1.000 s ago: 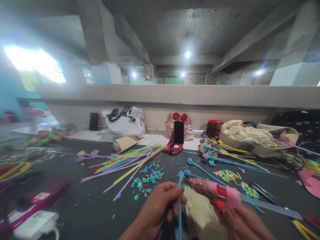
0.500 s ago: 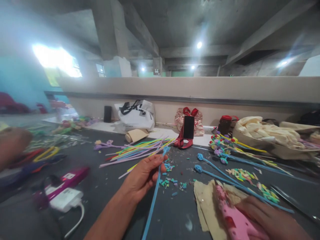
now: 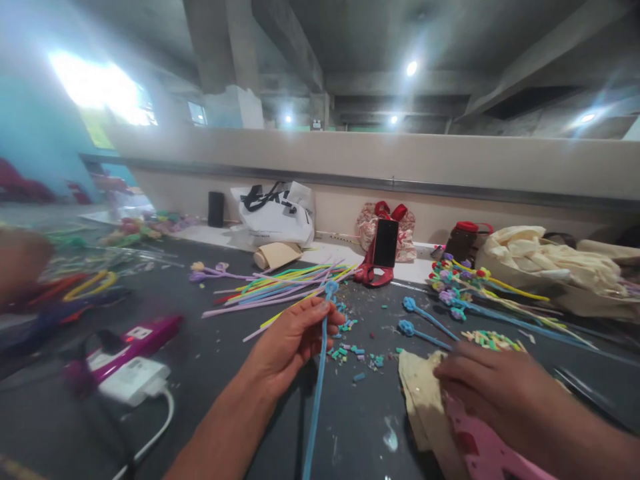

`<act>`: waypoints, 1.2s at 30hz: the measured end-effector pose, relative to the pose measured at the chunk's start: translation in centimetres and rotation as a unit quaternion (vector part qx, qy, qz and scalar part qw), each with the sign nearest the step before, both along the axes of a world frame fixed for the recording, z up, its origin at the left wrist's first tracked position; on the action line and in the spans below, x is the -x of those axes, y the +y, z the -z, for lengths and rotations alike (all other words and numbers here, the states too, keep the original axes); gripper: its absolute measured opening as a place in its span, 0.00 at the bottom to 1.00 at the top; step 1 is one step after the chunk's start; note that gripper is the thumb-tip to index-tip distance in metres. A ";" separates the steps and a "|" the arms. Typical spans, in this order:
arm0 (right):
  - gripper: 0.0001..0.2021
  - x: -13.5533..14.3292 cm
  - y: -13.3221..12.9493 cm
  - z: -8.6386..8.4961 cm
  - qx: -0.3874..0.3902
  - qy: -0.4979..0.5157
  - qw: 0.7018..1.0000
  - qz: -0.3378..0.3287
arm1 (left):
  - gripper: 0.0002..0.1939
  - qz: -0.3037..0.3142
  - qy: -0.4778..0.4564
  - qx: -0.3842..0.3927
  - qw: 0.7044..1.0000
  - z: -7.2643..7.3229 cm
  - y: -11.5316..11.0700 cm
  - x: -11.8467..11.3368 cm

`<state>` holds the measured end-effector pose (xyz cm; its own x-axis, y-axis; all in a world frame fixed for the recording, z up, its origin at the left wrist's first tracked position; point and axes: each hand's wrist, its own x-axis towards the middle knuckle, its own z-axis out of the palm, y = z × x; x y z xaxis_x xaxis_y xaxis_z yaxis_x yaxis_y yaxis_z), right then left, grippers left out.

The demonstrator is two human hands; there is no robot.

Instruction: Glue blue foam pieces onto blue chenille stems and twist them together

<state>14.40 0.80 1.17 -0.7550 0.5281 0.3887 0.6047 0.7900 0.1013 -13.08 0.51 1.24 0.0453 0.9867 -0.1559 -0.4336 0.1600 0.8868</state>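
Observation:
My left hand (image 3: 295,340) is closed around a light blue pipe cleaner (image 3: 316,407), just below its small knotted head (image 3: 331,289). The stem hangs down toward the front edge of the view. Over a pink glue gun (image 3: 495,440) hovers my right hand (image 3: 485,383), smeared by motion, its fingertips pointing left. The gun lies on a folded tan piece of paper or cloth (image 3: 420,393), partly hidden under that hand. Two more blue knotted stems (image 3: 407,327) rest just beyond, their lower ends covered by the right hand.
Colourful pipe cleaners (image 3: 280,293) lie behind my left hand, near cut bits (image 3: 350,350). A phone (image 3: 386,243) leans by a patterned bag. Finished-looking flower stems (image 3: 450,287) lie right. A purple power strip (image 3: 150,337) with white charger stands left, near another person's blurred hand (image 3: 23,270).
My right hand has moved left and up across the glue gun, now covering part of it and the blue stems. My left hand keeps its hold on the pipe cleaner. The view has shifted slightly.

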 end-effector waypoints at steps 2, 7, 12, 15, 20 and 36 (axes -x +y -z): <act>0.10 2.9 1.3 -0.7 0.068 -0.064 0.995 -0.016 | 0.02 0.011 -0.018 0.007 1.000 0.0 -0.1 0.0; 0.10 8.9 4.2 -0.1 0.168 -0.097 0.980 0.035 | 0.03 0.021 -0.051 0.023 0.998 0.2 -0.3 -0.4; 0.08 11.2 5.6 1.8 0.205 -0.098 0.971 0.070 | 0.04 0.039 -0.045 0.005 0.998 0.3 -0.6 -0.9; 0.07 11.5 5.7 2.2 0.213 -0.094 0.970 0.064 | 0.05 0.049 -0.041 -0.011 0.998 0.3 -0.7 -1.1; 0.09 11.6 5.8 1.7 0.247 -0.072 0.965 0.057 | 0.06 0.071 -0.036 -0.009 0.997 0.5 -0.8 -1.3; 0.04 8.3 5.1 0.6 0.560 0.263 0.785 0.040 | 0.06 0.059 -0.047 0.036 0.997 1.1 -0.8 -2.7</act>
<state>6.08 5.90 0.56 -0.5920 0.7988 -0.1067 0.3827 0.1621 -0.9095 -10.34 -0.25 0.10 0.1771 0.9603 -0.2155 -0.4888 0.2759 0.8276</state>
